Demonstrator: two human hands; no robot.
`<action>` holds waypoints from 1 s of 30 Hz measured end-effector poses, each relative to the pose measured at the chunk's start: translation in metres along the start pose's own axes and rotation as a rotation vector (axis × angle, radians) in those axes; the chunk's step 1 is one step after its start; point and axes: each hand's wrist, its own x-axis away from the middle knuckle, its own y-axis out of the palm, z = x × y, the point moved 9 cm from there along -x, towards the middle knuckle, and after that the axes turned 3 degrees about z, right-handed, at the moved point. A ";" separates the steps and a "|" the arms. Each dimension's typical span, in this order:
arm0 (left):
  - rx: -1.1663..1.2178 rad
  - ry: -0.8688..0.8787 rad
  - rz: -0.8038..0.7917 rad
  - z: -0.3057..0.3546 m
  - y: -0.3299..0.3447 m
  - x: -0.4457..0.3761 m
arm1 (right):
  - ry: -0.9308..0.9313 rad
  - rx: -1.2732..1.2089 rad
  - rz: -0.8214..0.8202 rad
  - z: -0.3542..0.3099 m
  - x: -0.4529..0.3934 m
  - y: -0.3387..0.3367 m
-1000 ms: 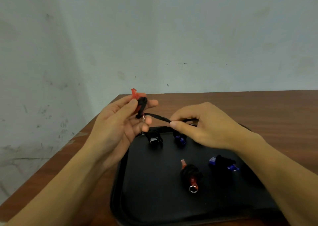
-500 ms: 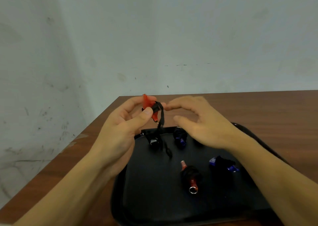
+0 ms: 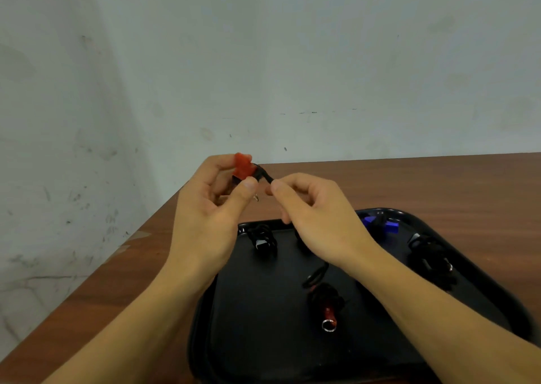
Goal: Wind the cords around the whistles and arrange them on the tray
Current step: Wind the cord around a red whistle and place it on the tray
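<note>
Above the far left corner of the tray [image 3: 205, 339], your left hand [image 3: 205, 217] grips a red whistle [image 3: 242, 165] between thumb and curled fingers, and your right hand [image 3: 316, 220] pinches its black cord [image 3: 265, 176] just beside the whistle, thumb and forefinger closed on the strand. Some cord already looks to be wrapped on the body, so you seem to be late in this winding, though how much loose cord remains is hidden behind your right hand. On the tray itself, four whistles already lie bundled: a black one [image 3: 262, 239] near the far left edge, a blue one [image 3: 380, 222] at the far right, a dark one [image 3: 430, 258] along the right side, and a red one [image 3: 326, 304] with a metal ring toward the middle. A further one may sit under your right wrist; you cannot tell. By this look, most of the job is done: finish this wrap and set the whistle down among the others.
</note>
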 end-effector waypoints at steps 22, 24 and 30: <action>-0.305 -0.004 -0.742 -0.026 0.040 0.016 | -0.470 0.613 -0.326 -0.048 0.004 -0.003; -0.126 -0.157 -0.744 -0.034 0.041 0.014 | -0.455 0.512 -0.324 -0.045 0.002 -0.005; 0.029 -0.205 -0.832 -0.028 0.054 0.017 | -0.264 0.105 -0.375 -0.023 -0.006 -0.019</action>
